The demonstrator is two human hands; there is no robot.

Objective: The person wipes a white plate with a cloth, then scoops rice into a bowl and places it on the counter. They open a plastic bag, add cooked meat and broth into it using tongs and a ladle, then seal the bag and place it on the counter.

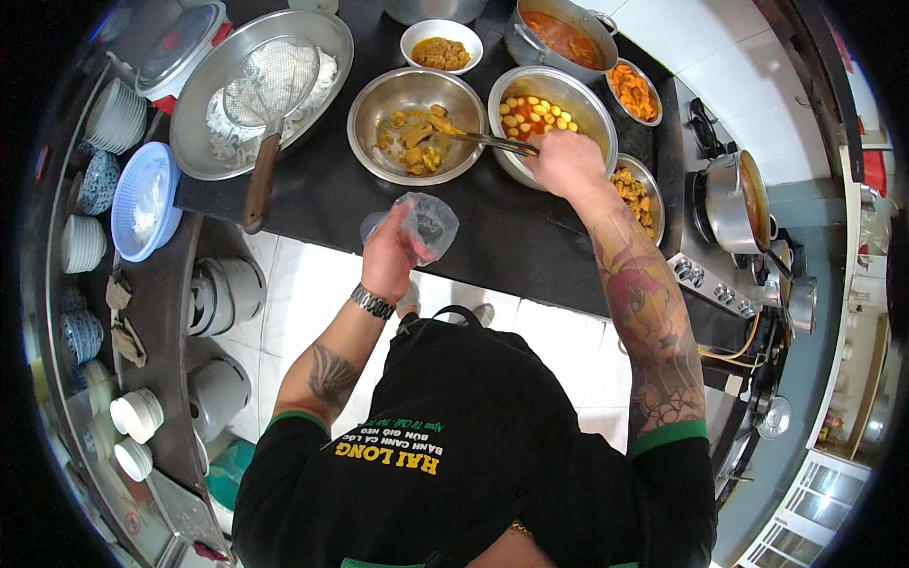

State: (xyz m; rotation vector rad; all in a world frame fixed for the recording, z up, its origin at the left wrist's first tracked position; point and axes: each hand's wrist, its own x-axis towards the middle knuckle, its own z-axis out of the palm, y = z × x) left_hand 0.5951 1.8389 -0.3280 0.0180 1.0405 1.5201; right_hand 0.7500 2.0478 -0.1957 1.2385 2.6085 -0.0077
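Note:
My left hand (393, 248) holds a clear plastic bag (433, 227) with its mouth spread, just in front of the counter's middle. In my right hand (564, 160) are metal tongs (497, 144), whose tips hold a yellowish piece of food over a steel bowl (369, 167). More sauce-coated pieces (414, 138) lie in that bowl. Below my right hand stands a steel pot (508, 167) with small whole eggs (543, 108) in red sauce. A white bowl of minced food (440, 54) sits behind the steel bowl.
At the left are a large colander (192, 160) of white noodles, a wire skimmer (264, 170), a blue basket (128, 234) and stacked bowls (117, 117). A pot of red broth (561, 39) stands at the back. Small bowls (633, 92) line the right, beside a stove (703, 284) bearing a pot (731, 206).

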